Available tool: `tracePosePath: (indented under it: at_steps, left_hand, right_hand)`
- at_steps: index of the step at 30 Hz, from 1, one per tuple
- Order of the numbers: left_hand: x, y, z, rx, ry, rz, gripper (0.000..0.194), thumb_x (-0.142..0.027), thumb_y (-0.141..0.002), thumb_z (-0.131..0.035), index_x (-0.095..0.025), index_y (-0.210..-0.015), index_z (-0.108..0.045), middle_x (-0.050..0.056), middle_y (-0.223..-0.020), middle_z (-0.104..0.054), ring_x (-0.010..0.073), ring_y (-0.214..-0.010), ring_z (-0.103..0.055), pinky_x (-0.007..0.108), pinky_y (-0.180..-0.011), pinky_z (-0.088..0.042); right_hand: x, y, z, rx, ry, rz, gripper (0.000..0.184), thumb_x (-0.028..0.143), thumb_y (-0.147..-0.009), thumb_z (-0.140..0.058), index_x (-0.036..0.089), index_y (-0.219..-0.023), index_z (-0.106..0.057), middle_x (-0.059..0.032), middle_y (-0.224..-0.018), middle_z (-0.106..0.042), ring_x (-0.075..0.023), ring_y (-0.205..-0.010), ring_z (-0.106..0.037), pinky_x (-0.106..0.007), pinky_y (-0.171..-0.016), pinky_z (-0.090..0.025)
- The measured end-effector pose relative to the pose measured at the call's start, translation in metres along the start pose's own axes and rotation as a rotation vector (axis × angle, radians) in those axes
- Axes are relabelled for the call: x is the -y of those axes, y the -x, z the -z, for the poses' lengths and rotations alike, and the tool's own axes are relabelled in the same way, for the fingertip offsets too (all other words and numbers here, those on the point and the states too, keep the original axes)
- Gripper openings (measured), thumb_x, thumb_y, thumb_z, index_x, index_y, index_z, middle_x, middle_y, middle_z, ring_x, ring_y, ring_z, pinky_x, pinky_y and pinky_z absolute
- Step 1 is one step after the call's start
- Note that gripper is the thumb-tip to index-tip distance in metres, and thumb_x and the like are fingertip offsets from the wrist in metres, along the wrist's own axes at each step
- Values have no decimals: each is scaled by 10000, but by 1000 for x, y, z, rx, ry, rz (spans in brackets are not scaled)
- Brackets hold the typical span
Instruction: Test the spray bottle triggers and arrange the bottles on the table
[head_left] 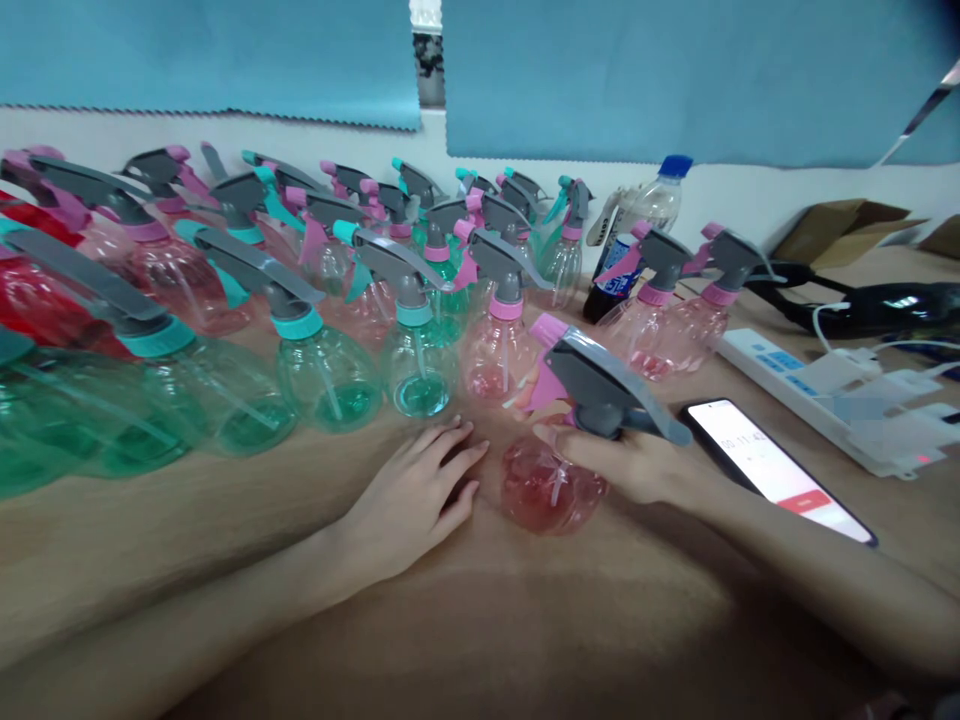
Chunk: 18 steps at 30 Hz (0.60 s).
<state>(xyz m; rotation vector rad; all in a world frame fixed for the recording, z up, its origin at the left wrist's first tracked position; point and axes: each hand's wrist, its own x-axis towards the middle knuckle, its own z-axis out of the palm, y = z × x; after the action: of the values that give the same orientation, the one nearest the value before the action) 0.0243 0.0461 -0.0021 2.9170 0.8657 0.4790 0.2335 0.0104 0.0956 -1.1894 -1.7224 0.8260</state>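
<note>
A pink spray bottle (551, 487) with a grey trigger head and pink nozzle stands on the brown table (525, 620) in front of me. My right hand (630, 462) is wrapped round its neck just under the grey head. My left hand (412, 500) lies flat on the table to the left of the bottle, fingers stretched out and holding nothing; its fingertips are close to the bottle's base.
Several green, pink and red spray bottles (326, 375) crowd the table behind and to the left. A phone (776, 470) with a lit screen lies to the right, beside a white power strip (825, 400). A clear water bottle (637, 225) stands near the wall.
</note>
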Motion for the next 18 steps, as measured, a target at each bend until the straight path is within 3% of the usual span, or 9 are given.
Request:
tracePosePath:
  at_steps: [3,9,15,18]
  left_hand:
    - [0,0,0,-13,2,0,352,-237,-944,-412,-144,-1256,-546,122,-1334,-527,266,-1267,-440,465,-1038,-384]
    - [-1,0,2,11,12,3,337,-229,-942,-405,-148,-1223,-574,127,-1319,-536,266,-1268,-438,467,-1034,-384]
    - [-1,0,0,-2,-2,9,344,-233,-939,-410,-155,-1241,-554,119,-1328,-530,260,-1267,-442,464,-1035,-382]
    - [-1,0,0,3,-1,10,347,-236,-938,-410,-155,-1243,-553,121,-1333,-526,262,-1265,-443,468,-1035,-382]
  right_hand:
    - [2,-1,-1,-6,-20,-11,150,130,-646,-542,275,-670,-512,16,-598,-556,-212,-784,-654,-322,-746,-575]
    - [-14,0,-3,86,-135,-32,76,191,-686,-536,246,-641,-508,6,-728,-604,-180,-775,-654,-321,-718,-583]
    - [-20,-1,-3,97,19,62,119,251,-742,-505,252,-641,-567,2,-662,-633,-206,-847,-665,-375,-781,-575]
    - [-22,0,-3,76,64,58,122,274,-737,-523,251,-644,-598,-16,-723,-672,-211,-805,-669,-378,-758,-577]
